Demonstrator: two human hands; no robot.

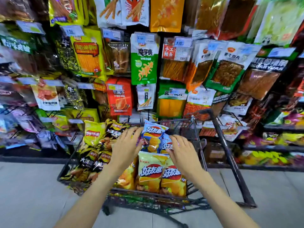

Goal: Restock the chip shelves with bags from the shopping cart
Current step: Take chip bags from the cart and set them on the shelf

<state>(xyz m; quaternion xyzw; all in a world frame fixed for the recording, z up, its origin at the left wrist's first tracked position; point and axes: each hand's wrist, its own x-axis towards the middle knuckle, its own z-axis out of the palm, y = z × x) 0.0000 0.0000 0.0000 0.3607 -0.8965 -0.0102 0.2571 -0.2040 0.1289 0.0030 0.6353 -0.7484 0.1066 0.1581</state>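
Note:
A dark wire shopping cart (199, 145) stands in front of me, filled with chip bags. Two yellow bags (150, 171) lean at its near end, black-and-yellow bags (92, 162) fill its left side, and a blue chip bag (152, 137) stands upright in the middle. My left hand (125, 145) reaches over the cart with fingers spread, its fingertips at the blue bag's left edge. My right hand (181, 150) hovers on the bag's right side with fingers extended, over a second blue bag (166, 145). Neither hand has closed on a bag.
Snack packets hang on pegs across the whole wall behind the cart, with price tags (183, 41) above them. Low shelves (279, 148) of bags run to the right. A black cart handle post (230, 155) slants down on the right. Grey floor (32, 195) lies on the left.

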